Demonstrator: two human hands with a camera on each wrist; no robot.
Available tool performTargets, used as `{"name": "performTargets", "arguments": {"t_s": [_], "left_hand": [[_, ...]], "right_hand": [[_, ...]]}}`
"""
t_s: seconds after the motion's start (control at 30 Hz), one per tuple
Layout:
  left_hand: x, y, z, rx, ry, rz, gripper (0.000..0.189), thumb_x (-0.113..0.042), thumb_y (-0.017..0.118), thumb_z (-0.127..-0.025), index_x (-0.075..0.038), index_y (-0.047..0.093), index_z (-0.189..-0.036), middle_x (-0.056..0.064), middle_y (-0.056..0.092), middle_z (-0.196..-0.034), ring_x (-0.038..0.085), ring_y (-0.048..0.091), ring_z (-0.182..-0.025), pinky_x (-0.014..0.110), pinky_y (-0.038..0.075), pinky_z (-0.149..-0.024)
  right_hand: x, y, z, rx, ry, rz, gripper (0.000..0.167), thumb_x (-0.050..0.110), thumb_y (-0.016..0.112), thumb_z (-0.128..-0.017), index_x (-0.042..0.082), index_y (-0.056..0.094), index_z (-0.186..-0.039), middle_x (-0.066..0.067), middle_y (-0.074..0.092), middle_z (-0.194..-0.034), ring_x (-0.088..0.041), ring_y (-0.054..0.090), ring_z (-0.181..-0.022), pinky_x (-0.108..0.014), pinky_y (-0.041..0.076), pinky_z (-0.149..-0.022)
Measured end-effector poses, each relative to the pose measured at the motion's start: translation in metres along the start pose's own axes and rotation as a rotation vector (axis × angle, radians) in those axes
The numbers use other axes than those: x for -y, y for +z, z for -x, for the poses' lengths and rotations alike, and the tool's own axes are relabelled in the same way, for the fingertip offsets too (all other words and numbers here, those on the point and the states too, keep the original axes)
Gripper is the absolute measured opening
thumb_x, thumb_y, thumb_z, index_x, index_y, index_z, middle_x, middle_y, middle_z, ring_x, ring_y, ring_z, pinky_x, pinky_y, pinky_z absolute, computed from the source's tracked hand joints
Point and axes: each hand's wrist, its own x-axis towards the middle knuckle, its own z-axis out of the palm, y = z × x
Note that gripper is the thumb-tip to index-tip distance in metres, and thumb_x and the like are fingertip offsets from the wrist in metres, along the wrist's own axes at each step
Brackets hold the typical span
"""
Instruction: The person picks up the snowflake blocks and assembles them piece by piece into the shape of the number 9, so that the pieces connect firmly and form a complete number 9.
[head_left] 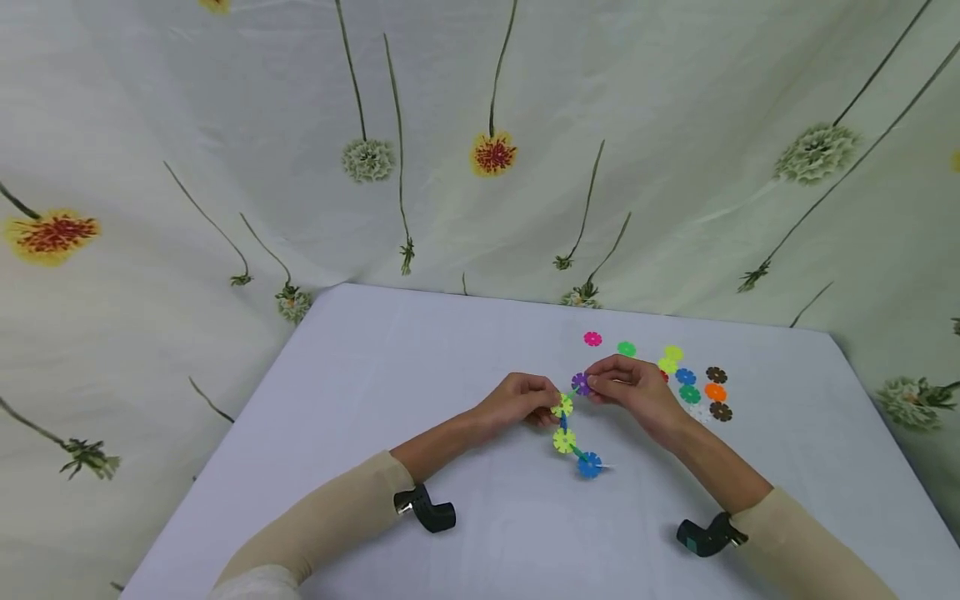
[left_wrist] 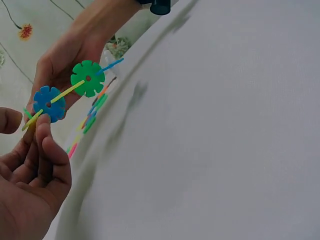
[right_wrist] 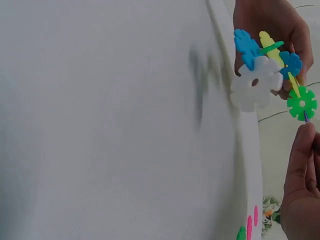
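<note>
Both hands are raised at a chain of slotted plastic flower discs joined edge to edge. My left hand [head_left: 523,402] pinches the chain at the upper yellow disc [head_left: 562,406]. Between the fingertips of my right hand [head_left: 633,390] is a purple disc [head_left: 580,383], its edge at a slot of a green disc [right_wrist: 301,103]. Below the left fingers hang a blue disc seen edge-on, a lower yellow disc [head_left: 564,441], a green one and a bright blue disc [head_left: 589,465]. A white disc [right_wrist: 256,84] forms the chain's lower end.
Loose discs lie on the white table [head_left: 465,517] beyond the right hand: a pink disc [head_left: 592,338], a green disc [head_left: 626,348], an orange disc [head_left: 716,394], brown ones and several others. A flower-patterned cloth [head_left: 450,225] hangs behind the table's back edge.
</note>
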Motion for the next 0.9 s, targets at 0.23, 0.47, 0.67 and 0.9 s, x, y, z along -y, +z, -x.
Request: {"name": "performTargets", "arguments": {"t_s": [0.23,0.47,0.67,0.9], "left_hand": [[-0.007,0.005,-0.008,-0.072,0.069,0.009,0.024,-0.024,0.064,-0.107,-0.002,0.072,-0.105,-0.003,0.066,-0.082,0.009,0.058,-0.075,0.021,0.054,-0.071],[-0.009,0.010,-0.010,-0.061,0.040,0.019,0.021,-0.020,0.068,-0.104,0.000,0.071,-0.109,-0.004,0.068,-0.083,0.008,0.059,-0.077,0.021,0.054,-0.072],[-0.007,0.007,-0.008,-0.073,0.033,-0.012,0.020,-0.020,0.065,-0.103,0.000,0.072,-0.105,-0.003,0.066,-0.083,0.009,0.058,-0.077,0.021,0.053,-0.070],[-0.004,0.000,-0.005,-0.084,0.011,-0.025,0.021,-0.021,0.064,-0.104,-0.002,0.073,-0.103,-0.002,0.065,-0.085,0.011,0.057,-0.078,0.022,0.051,-0.070]], "right_hand": [[0.004,0.003,0.004,0.005,0.012,-0.008,0.036,0.017,0.074,-0.103,-0.008,0.067,-0.129,0.002,0.082,-0.108,-0.010,0.080,-0.094,-0.025,0.064,-0.089],[0.000,0.006,0.003,0.038,0.004,-0.009,0.034,0.017,0.074,-0.103,-0.006,0.068,-0.127,0.001,0.081,-0.111,-0.012,0.081,-0.097,-0.024,0.064,-0.089],[0.001,0.007,0.000,0.054,0.012,0.000,0.036,0.018,0.072,-0.104,-0.006,0.065,-0.130,-0.003,0.079,-0.114,-0.012,0.080,-0.098,-0.025,0.064,-0.091],[0.006,-0.013,-0.017,-0.028,-0.039,0.214,0.042,0.023,0.071,-0.105,-0.006,0.064,-0.135,-0.025,0.071,-0.128,-0.025,0.079,-0.106,-0.023,0.063,-0.090]]}}
